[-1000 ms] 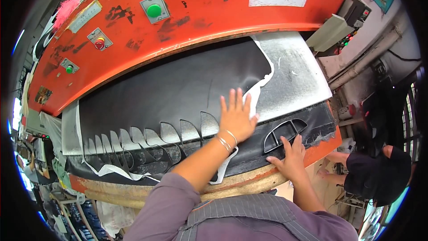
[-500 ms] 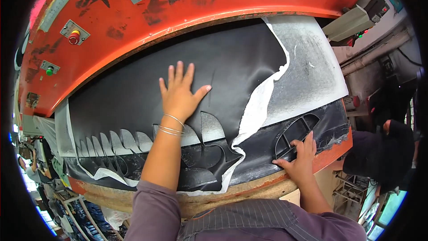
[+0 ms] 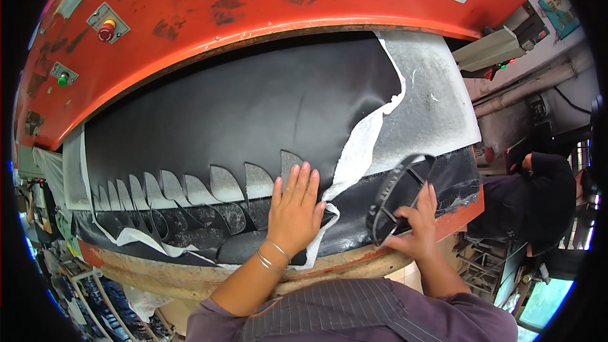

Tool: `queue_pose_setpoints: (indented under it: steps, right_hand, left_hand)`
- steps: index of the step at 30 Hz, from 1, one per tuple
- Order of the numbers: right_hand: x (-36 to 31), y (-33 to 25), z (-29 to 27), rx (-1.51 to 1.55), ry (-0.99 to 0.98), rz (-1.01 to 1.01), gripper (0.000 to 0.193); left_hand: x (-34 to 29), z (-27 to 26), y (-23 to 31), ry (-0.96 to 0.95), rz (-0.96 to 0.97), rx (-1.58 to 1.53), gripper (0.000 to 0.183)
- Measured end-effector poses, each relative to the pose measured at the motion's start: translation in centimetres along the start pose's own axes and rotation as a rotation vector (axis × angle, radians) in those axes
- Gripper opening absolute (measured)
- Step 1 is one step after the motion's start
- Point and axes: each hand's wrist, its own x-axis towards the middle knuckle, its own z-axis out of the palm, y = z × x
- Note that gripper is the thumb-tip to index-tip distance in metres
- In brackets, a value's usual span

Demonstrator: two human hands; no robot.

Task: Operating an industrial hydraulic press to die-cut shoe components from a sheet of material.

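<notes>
A large sheet of black leather-like material (image 3: 240, 101) with a ragged white edge (image 3: 361, 149) covers the work surface. Along its near side run several curved cut-outs (image 3: 223, 180), showing the pale board below. My left hand (image 3: 294, 212) lies on the sheet's near right part, fingers stretched and close together, beside the rightmost cut-out, and holds nothing. Farther right, my right hand (image 3: 415, 225) grips a cutting die (image 3: 375, 208), a dark curved metal frame with crossbars. The die is tilted over the black pad (image 3: 342, 231), its far end raised.
An orange machine beam (image 3: 253, 12) spans the far side, carrying a red stop button (image 3: 106, 30) and green buttons (image 3: 63, 80). A grey-white board (image 3: 434, 101) lies under the sheet. The worn wooden table edge (image 3: 209, 282) is nearest me. A person in dark clothes (image 3: 538, 202) is at the right.
My left hand has slid nearer and to the right, from the sheet's middle to the cut-outs. My right hand has tipped up the cutting die, which lay flat on the pad before.
</notes>
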Motion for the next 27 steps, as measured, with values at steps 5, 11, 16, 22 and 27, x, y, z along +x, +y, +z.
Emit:
queue_pose_setpoints:
  steps: [5, 11, 16, 22, 27]
  right_hand:
    - [9.4, -0.8, 2.0, 0.101, 0.015, -0.331, 0.072]
    - [16.6, 0.1, 6.3, 0.125, -0.113, -0.43, 0.073]
    - [16.7, 0.8, 7.0, 0.087, -0.166, -0.46, 0.076]
    - [17.6, 0.5, 6.9, 0.047, -0.192, -0.484, 0.073]
    - [17.5, 1.0, 6.7, -0.023, -0.186, -0.491, 0.073]
  left_hand:
    - [-0.1, 0.5, 0.4, 0.08, -0.092, -0.146, 0.054]
    - [-0.3, 1.5, 0.6, 0.178, -0.156, -0.316, 0.064]
    - [0.0, 1.2, 0.7, 0.146, -0.169, -0.306, 0.066]
    - [0.4, 0.6, 0.2, 0.121, -0.181, -0.395, 0.067]
    - [0.3, 0.9, 0.2, 0.142, -0.134, -0.434, 0.066]
